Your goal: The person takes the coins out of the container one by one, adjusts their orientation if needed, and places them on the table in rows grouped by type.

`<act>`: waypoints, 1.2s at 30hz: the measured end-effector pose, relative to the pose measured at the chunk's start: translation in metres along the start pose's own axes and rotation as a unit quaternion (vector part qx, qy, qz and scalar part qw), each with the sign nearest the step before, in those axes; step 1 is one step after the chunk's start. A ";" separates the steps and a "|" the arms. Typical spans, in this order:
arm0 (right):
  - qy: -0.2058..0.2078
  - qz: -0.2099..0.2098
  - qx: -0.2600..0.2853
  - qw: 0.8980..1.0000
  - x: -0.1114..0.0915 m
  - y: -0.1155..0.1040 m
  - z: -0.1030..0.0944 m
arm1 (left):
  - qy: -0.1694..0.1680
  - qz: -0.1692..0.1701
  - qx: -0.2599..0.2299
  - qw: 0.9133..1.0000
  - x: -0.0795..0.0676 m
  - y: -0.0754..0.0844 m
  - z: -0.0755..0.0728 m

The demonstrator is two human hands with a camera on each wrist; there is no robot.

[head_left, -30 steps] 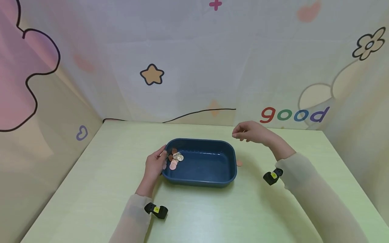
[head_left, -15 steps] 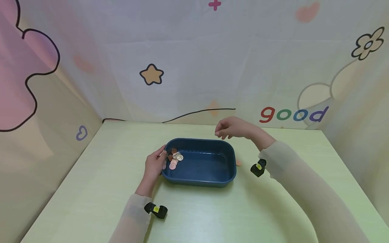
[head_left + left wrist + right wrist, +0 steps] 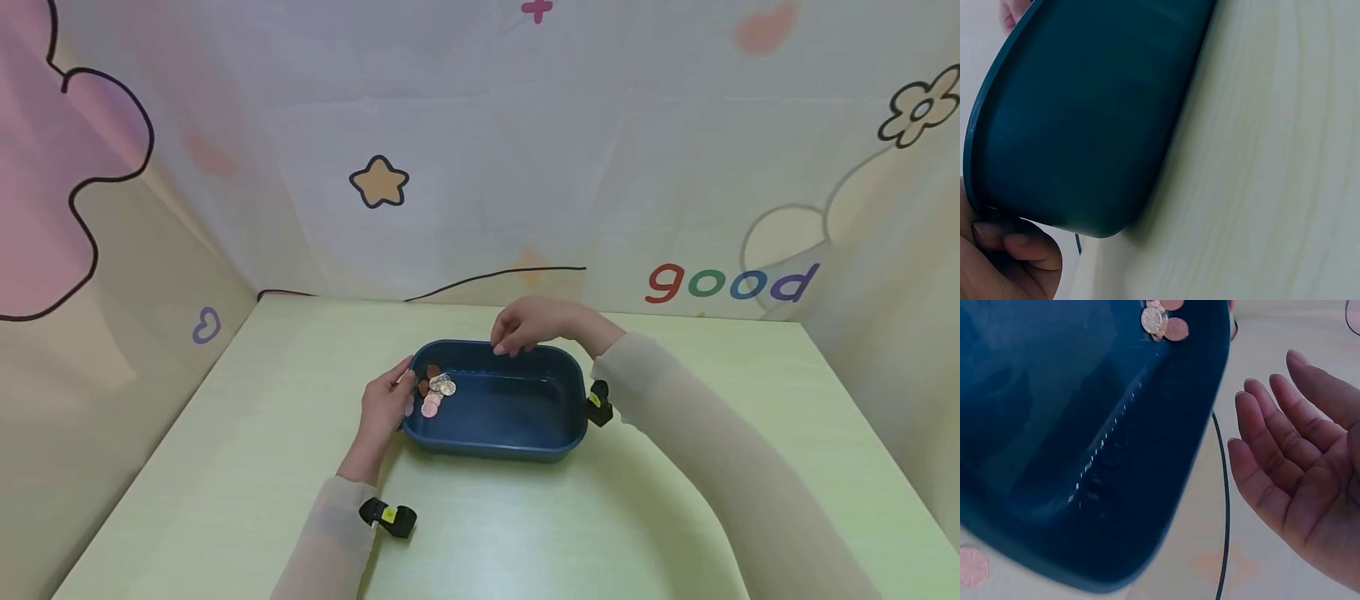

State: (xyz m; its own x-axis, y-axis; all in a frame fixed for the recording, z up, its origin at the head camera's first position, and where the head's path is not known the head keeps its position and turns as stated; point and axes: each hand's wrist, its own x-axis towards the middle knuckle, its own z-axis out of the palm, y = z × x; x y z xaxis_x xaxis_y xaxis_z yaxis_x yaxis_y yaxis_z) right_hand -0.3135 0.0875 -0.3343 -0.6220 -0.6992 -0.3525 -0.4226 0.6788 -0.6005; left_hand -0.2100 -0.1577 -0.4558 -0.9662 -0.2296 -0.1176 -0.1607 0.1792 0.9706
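Observation:
A dark blue rectangular tray stands on the table, a small pile of silver and copper coins in its left end. My left hand grips the tray's left end, thumb over the rim; its curled fingers show under the rim in the left wrist view. Above the tray's far rim hangs my right hand. In the right wrist view its fingers are loosely bent, the thumb stands apart, and nothing shows between them. One copper coin lies outside the tray.
The pale wood-grain table is backed by a printed cloth with a star and the word "good". Each sleeve carries a small black camera, the right one beside the tray's right end in the head view.
My right hand has moved left, from right of the tray to above its far rim. The left hand keeps its grip. The loose coin is now hidden in the head view.

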 end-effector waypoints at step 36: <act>-0.064 0.049 -0.026 0.996 0.076 -0.020 0.064 | 0.001 0.008 -0.002 1.000 0.001 -0.002 0.000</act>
State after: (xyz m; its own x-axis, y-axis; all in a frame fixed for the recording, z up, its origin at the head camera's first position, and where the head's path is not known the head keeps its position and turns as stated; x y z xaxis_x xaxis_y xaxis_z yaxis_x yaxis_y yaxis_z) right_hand -0.3102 0.0068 -0.3951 -0.5741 -0.6495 -0.4986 -0.3996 0.7537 -0.5218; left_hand -0.2108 -0.1579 -0.4578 -0.9681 -0.2290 -0.1021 -0.1450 0.1789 0.9731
